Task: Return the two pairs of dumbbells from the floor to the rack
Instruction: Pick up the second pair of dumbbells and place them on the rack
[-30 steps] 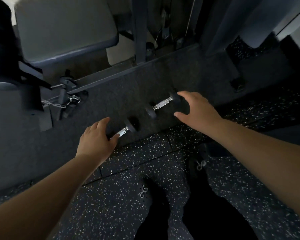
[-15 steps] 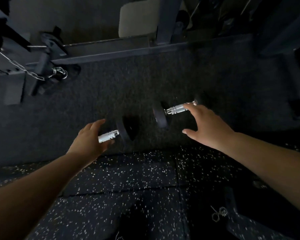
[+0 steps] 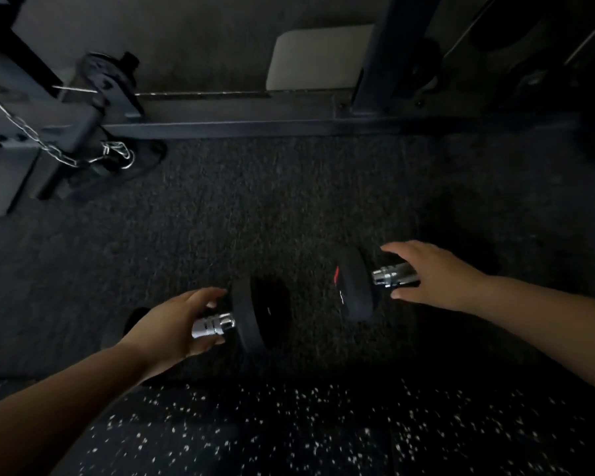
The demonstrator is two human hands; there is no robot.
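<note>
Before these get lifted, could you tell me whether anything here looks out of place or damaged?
Nothing looks damaged. The two dumbbells lie on the dark mat instead of a rack, with the left hand and right hand curling around their chrome handles.

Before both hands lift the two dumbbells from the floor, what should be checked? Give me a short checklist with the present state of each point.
1. Left hand wrapped around chrome handle of the nearer black dumbbell: not ok, fingers are curled but not closed.
2. Right hand closed on chrome handle of the farther black dumbbell: not ok, it is open.
3. Both dumbbells resting on the dark carpet: ok.
4. Gap between the two dumbbells: ok.
5. Outer weight heads free: cannot tell, they are hidden.
</note>
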